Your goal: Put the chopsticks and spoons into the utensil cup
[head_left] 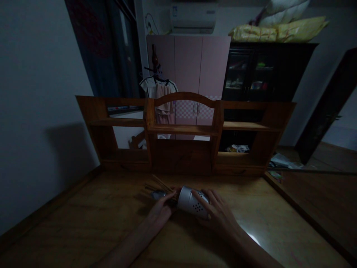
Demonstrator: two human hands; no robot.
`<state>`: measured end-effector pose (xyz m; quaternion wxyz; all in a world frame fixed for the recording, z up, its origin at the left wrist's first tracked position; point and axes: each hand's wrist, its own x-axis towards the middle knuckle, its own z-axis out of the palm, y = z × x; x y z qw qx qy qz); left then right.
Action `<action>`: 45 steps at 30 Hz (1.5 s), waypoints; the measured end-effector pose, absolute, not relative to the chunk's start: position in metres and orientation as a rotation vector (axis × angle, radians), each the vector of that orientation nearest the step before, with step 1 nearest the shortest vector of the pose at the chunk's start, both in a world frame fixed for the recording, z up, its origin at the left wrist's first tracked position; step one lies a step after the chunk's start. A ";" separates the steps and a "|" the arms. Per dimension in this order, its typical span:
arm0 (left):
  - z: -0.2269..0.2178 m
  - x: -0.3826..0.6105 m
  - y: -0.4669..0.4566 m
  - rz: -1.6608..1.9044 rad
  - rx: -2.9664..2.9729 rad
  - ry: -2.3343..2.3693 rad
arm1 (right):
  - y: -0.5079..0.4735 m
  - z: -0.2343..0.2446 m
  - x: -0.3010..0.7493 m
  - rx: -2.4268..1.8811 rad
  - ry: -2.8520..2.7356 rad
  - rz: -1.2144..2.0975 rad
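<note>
A silvery metal utensil holder (186,201) with round drain holes lies tilted on its side above the wooden desk, its mouth facing left. Wrapped over its perforated end, the fingers of my right hand (221,214) grip it. At the mouth, my left hand (164,208) is closed around several thin chopsticks (159,181) and a metal spoon (158,194). Their outer ends point left, away from the holder. Whether their other ends are inside the holder is hidden by my left hand.
A wooden desk (117,208) spreads beneath my hands. Along its far edge stands a wooden shelf unit (184,129). A white wall (41,111) borders the left side. Beyond are a pink wardrobe (188,63) and a dark cabinet (279,78).
</note>
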<state>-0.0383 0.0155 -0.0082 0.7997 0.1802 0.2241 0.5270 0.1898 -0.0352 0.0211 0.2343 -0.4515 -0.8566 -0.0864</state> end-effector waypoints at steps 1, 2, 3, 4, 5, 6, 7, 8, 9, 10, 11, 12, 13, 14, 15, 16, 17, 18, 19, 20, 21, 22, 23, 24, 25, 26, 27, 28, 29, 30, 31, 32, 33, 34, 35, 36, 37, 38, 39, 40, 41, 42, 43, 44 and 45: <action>-0.008 -0.039 0.015 1.129 0.385 0.481 | -0.034 0.020 0.191 -1.240 -2.359 -0.252; -0.009 -0.040 0.015 1.127 0.389 0.481 | -0.033 0.019 0.191 -1.236 -2.365 -0.273; -0.010 -0.040 0.016 1.124 0.392 0.487 | -0.033 0.018 0.193 -1.231 -2.372 -0.297; -0.012 -0.041 0.016 1.122 0.395 0.495 | -0.032 0.017 0.194 -1.226 -2.379 -0.321; -0.014 -0.042 0.016 1.120 0.395 0.507 | -0.031 0.017 0.195 -1.222 -2.384 -0.342; -0.015 -0.043 0.016 1.124 0.391 0.521 | -0.030 0.016 0.197 -1.218 -2.389 -0.359; -0.017 -0.044 0.015 1.132 0.383 0.537 | -0.029 0.016 0.198 -1.213 -2.390 -0.374; -0.017 -0.045 0.015 1.145 0.376 0.549 | -0.028 0.016 0.200 -1.207 -2.389 -0.387; -0.017 -0.046 0.015 1.158 0.369 0.557 | -0.027 0.016 0.201 -1.200 -2.386 -0.398; -0.017 -0.047 0.015 1.170 0.364 0.561 | -0.026 0.016 0.203 -1.191 -2.384 -0.407; -0.016 -0.048 0.015 1.181 0.358 0.567 | -0.025 0.016 0.205 -1.184 -2.384 -0.414; -0.015 -0.048 0.015 1.190 0.352 0.572 | -0.023 0.017 0.207 -1.175 -2.386 -0.417; -0.013 -0.050 0.015 1.199 0.344 0.580 | -0.022 0.018 0.209 -1.167 -2.386 -0.415; -0.011 -0.051 0.016 1.212 0.336 0.589 | -0.020 0.018 0.211 -1.163 -2.385 -0.409; -0.010 -0.051 0.016 1.222 0.329 0.594 | -0.019 0.019 0.214 -1.163 -2.380 -0.400; -0.009 -0.052 0.017 1.229 0.325 0.591 | -0.017 0.019 0.216 -1.162 -2.373 -0.392; -0.007 -0.053 0.017 1.231 0.324 0.587 | -0.016 0.020 0.218 -1.161 -2.367 -0.384; -0.007 -0.054 0.018 1.232 0.323 0.583 | -0.014 0.020 0.220 -1.163 -2.363 -0.374; -0.006 -0.054 0.018 1.234 0.322 0.582 | -0.013 0.020 0.222 -1.164 -2.359 -0.364; -0.006 -0.055 0.019 1.238 0.319 0.586 | -0.012 0.020 0.223 -1.164 -2.357 -0.353; -0.006 -0.055 0.019 1.241 0.316 0.591 | -0.012 0.020 0.224 -1.165 -2.354 -0.342; -0.007 -0.055 0.019 1.247 0.313 0.594 | -0.012 0.020 0.224 -1.165 -2.349 -0.329; -0.007 -0.055 0.019 1.250 0.311 0.591 | -0.013 0.020 0.224 -1.166 -2.341 -0.315; -0.007 -0.056 0.019 1.253 0.311 0.585 | -0.013 0.020 0.224 -1.163 -2.328 -0.304; -0.007 -0.056 0.019 1.255 0.309 0.582 | -0.015 0.020 0.223 -1.157 -2.315 -0.294; -0.007 -0.057 0.019 1.254 0.309 0.584 | -0.016 0.020 0.221 -1.151 -2.303 -0.285; -0.007 -0.057 0.019 1.251 0.308 0.591 | -0.017 0.021 0.220 -1.141 -2.291 -0.279; -0.006 -0.057 0.019 1.246 0.308 0.602 | -0.019 0.022 0.219 -1.131 -2.278 -0.277; -0.006 -0.057 0.018 1.240 0.310 0.610 | -0.020 0.022 0.218 -1.119 -2.268 -0.276; -0.005 -0.057 0.018 1.234 0.315 0.614 | -0.021 0.023 0.217 -1.106 -2.262 -0.276; -0.004 -0.057 0.017 1.229 0.321 0.613 | -0.022 0.024 0.216 -1.095 -2.256 -0.275; -0.003 -0.056 0.017 1.224 0.326 0.610 | -0.023 0.025 0.215 -1.086 -2.248 -0.277; -0.002 -0.055 0.016 1.216 0.331 0.607 | -0.023 0.026 0.215 -1.080 -2.241 -0.281; 0.000 -0.054 0.016 1.207 0.331 0.605 | -0.023 0.026 0.215 -1.076 -2.234 -0.286; 0.001 -0.053 0.015 1.195 0.327 0.606 | -0.023 0.026 0.215 -1.076 -2.228 -0.292; 0.002 -0.052 0.014 1.182 0.318 0.610 | -0.023 0.026 0.215 -1.077 -2.220 -0.299; 0.004 -0.052 0.014 1.172 0.308 0.616 | -0.023 0.027 0.215 -1.081 -2.216 -0.302; 0.005 -0.051 0.013 1.165 0.299 0.621 | -0.024 0.027 0.215 -1.088 -2.213 -0.302; 0.007 -0.050 0.013 1.161 0.291 0.623 | -0.024 0.027 0.216 -1.095 -2.211 -0.302; 0.007 -0.050 0.012 1.153 0.286 0.619 | -0.024 0.028 0.216 -1.103 -2.208 -0.303; 0.008 -0.049 0.012 1.146 0.285 0.611 | -0.025 0.028 0.216 -1.109 -2.208 -0.301; 0.008 -0.049 0.012 1.139 0.284 0.600 | -0.025 0.029 0.216 -1.111 -2.209 -0.297; 0.007 -0.049 0.012 1.131 0.283 0.590 | -0.025 0.029 0.216 -1.112 -2.213 -0.287; 0.006 -0.048 0.012 1.123 0.283 0.584 | -0.024 0.029 0.216 -1.111 -2.213 -0.276; 0.005 -0.048 0.013 1.120 0.284 0.585 | -0.023 0.029 0.216 -1.111 -2.210 -0.262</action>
